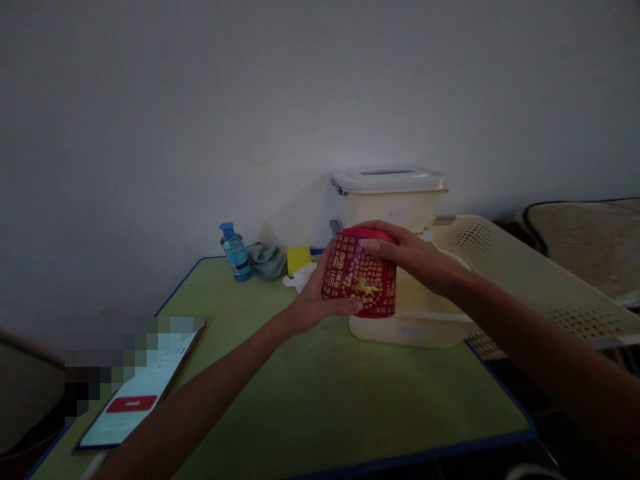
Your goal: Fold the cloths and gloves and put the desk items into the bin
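A red packet (367, 283) printed with gold Chinese characters and a golden horse is held up above the table, its front facing me. My left hand (320, 300) is closed around its left side and lower edge, thumb across the front. My right hand (400, 250) grips its upper right corner, with the thumb on the front and the fingers over the top. Behind the packet stands a pale plastic bin (395, 207) with a lid, partly hidden by the packet and my right hand.
On the green table (280, 400) lies a tablet (145, 387) at left. At the back stand a blue bottle (235, 253), a grey-green cloth (267, 261), a yellow object (299, 259) and crumpled white tissue (301, 277). A cream perforated basket (520, 273) extends rightwards.
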Action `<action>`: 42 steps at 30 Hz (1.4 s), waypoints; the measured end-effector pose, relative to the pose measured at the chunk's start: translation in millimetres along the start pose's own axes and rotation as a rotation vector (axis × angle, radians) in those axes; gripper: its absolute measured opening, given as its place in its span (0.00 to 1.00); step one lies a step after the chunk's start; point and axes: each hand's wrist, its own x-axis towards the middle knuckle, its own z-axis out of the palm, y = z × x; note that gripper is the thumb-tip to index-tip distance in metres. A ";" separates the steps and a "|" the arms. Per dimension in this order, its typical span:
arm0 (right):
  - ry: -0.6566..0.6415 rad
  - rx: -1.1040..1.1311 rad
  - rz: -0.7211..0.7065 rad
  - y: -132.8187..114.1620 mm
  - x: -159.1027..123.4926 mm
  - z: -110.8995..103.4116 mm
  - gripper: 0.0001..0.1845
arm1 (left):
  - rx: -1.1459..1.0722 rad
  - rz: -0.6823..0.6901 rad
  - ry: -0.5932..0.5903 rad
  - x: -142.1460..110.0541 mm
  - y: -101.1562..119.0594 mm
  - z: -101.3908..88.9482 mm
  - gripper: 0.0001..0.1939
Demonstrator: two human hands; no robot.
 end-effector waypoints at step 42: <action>0.138 -0.945 -0.095 106.0 -7.0 -102.5 0.28 | 1.211 0.798 -0.014 17.4 -49.9 12.2 0.16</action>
